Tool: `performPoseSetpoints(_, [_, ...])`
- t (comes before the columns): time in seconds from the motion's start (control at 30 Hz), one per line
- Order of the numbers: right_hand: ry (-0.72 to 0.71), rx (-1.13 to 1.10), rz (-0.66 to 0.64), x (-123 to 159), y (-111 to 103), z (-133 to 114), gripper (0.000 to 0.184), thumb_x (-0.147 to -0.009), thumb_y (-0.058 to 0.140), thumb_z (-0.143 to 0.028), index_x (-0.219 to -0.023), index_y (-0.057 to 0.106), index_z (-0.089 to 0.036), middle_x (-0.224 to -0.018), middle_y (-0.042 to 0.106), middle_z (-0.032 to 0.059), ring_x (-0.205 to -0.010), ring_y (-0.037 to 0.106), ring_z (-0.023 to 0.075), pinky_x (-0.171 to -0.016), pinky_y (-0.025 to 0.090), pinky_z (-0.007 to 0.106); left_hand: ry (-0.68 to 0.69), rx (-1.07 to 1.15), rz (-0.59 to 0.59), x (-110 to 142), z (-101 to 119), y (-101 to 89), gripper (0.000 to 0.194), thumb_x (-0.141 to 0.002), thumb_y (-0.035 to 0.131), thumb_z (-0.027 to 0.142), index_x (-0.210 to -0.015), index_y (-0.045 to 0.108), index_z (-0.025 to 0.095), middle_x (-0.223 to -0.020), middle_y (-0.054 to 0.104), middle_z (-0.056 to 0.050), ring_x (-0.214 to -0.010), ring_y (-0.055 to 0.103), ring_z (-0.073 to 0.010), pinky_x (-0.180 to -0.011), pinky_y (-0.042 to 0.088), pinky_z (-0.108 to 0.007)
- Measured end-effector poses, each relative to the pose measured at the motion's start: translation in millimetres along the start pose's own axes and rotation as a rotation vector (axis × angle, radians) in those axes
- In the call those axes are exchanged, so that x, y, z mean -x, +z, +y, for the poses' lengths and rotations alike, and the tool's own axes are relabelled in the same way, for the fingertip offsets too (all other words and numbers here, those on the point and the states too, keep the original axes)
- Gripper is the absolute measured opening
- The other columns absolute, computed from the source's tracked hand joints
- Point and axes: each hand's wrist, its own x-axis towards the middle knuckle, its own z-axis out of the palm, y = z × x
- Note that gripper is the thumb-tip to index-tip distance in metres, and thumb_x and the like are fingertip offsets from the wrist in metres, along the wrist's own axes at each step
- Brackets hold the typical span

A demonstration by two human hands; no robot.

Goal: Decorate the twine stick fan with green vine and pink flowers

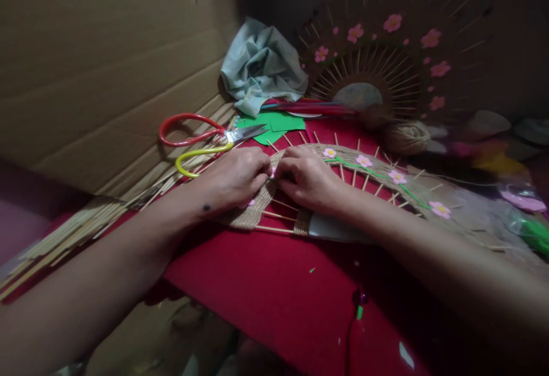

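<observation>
Across the red desk (240,273), rest both hands close together on the left part of a half-round woven fan (345,153), set at the middle of the scene. Have the fingers of the left hand (246,173) curled narrow at the woven band, beside a bit of pink. Have the fingers of the right hand (306,176) bent narrow too, just beside them; cannot tell whether pinching anything. See pink flowers (363,160) along the band to the right, with a green strip (412,196) beside them, and thin spokes poking past the outer edge. Left of the fan, find scissors (234,136) with one red and one yellow handle, blades over a green sheet (283,122). Farther left, see a bundle of pale sticks (94,222) alongside a cardboard panel (120,50). At the far side, notice a crumpled pale-blue cloth (263,64) and, to its right, a second flowered fan (358,97) standing up in dim light. Nearer, on the right, see a ball of twine (407,137) and clear plastic (484,216).
</observation>
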Motion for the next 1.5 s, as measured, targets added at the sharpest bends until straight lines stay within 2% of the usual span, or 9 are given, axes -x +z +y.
performPoseSetpoints(0.13, [0.024, -0.042, 0.005, 1, 0, -1, 0.012, -0.075, 0.055, -0.008, -0.075, 0.062, -0.018, -0.085, 0.061, 0.0051, -0.085, 0.053, 0.0190, -0.076, 0.038, 0.031, 0.040, 0.008, 0.017, 0, -1, 1.7, 0.013, -0.080, 0.049, 0.014, -0.073, 0.059, 0.017, -0.065, 0.056, -0.001, -0.057, 0.049, -0.0124, -0.054, 0.035, -0.025])
performPoseSetpoints(0.3, [0.016, -0.073, 0.020, 3, 1, 0, 0.013, -0.074, 0.055, -0.007, -0.073, 0.062, -0.018, -0.084, 0.061, 0.0051, -0.084, 0.054, 0.0186, -0.076, 0.039, 0.031, 0.189, -0.029, 0.067, -2, -4, 9.4, 0.014, -0.081, 0.048, 0.013, -0.071, 0.058, 0.015, -0.074, 0.057, -0.005, -0.067, 0.051, -0.0154, -0.060, 0.038, -0.027])
performPoseSetpoints(0.53, [0.009, -0.055, 0.064, 5, -6, -2, 0.013, -0.077, 0.056, -0.010, -0.076, 0.066, -0.019, -0.088, 0.060, 0.0060, -0.087, 0.053, 0.0197, -0.078, 0.038, 0.033, -0.018, 0.153, 0.124, 2, -5, -1.3, 0.011, -0.079, 0.052, 0.018, -0.081, 0.062, 0.017, -0.077, 0.064, -0.002, -0.070, 0.056, -0.0139, -0.064, 0.041, -0.025])
performPoseSetpoints(0.7, [-0.091, -0.022, 0.093, 11, 0, 0, 0.024, -0.081, 0.054, -0.012, -0.096, 0.071, -0.020, -0.088, 0.060, 0.0067, -0.084, 0.052, 0.0199, -0.076, 0.037, 0.035, -0.093, 0.152, 0.096, 3, -6, -7.6, 0.017, -0.079, 0.051, 0.018, -0.084, 0.067, 0.018, -0.082, 0.068, -0.002, -0.076, 0.059, -0.0160, -0.069, 0.042, -0.027])
performPoseSetpoints(0.83, [-0.169, 0.085, 0.116, 14, 4, 0, 0.026, -0.086, 0.050, -0.015, -0.099, 0.072, -0.022, -0.086, 0.060, 0.0077, -0.084, 0.051, 0.0216, -0.080, 0.035, 0.038, -0.109, 0.137, 0.068, 2, -5, -7.4, 0.019, -0.079, 0.051, 0.019, -0.087, 0.069, 0.017, -0.085, 0.069, -0.003, -0.079, 0.060, -0.0171, -0.071, 0.042, -0.028])
performPoseSetpoints(0.97, [-0.196, 0.153, 0.088, 14, 2, -2, 0.027, -0.089, 0.047, -0.017, -0.097, 0.072, -0.019, -0.087, 0.060, 0.0095, -0.088, 0.049, 0.0231, -0.083, 0.034, 0.040, -0.083, 0.146, 0.098, 1, -8, -4.2, 0.020, -0.080, 0.050, 0.019, -0.086, 0.069, 0.017, -0.085, 0.069, -0.002, -0.079, 0.060, -0.0166, -0.070, 0.041, -0.028])
performPoseSetpoints(1.17, [-0.193, 0.161, 0.088, 15, 1, -4, 0.026, -0.088, 0.045, -0.015, -0.093, 0.071, -0.016, -0.086, 0.060, 0.0098, -0.086, 0.049, 0.0225, -0.085, 0.034, 0.041, -0.075, 0.130, 0.120, 1, -11, -0.7, 0.019, -0.080, 0.050, 0.018, -0.085, 0.069, 0.017, -0.083, 0.068, -0.003, -0.078, 0.059, -0.0167, -0.070, 0.041, -0.028])
performPoseSetpoints(1.37, [-0.236, 0.172, 0.138, 15, 2, -2, 0.027, -0.088, 0.045, -0.015, -0.099, 0.069, -0.016, -0.088, 0.061, 0.0101, -0.086, 0.050, 0.0225, -0.086, 0.035, 0.041, -0.044, 0.123, 0.125, 1, -11, 0.3, 0.019, -0.081, 0.051, 0.018, -0.086, 0.069, 0.018, -0.084, 0.069, -0.003, -0.078, 0.059, -0.0167, -0.070, 0.041, -0.028])
performPoseSetpoints(1.5, [-0.262, 0.182, 0.120, 15, 0, -2, 0.027, -0.088, 0.046, -0.016, -0.093, 0.072, -0.018, -0.086, 0.061, 0.0090, -0.086, 0.050, 0.0220, -0.086, 0.034, 0.040, -0.037, 0.125, 0.138, 1, -12, 1.6, 0.019, -0.080, 0.051, 0.018, -0.085, 0.069, 0.017, -0.083, 0.069, -0.003, -0.077, 0.059, -0.0168, -0.070, 0.041, -0.028])
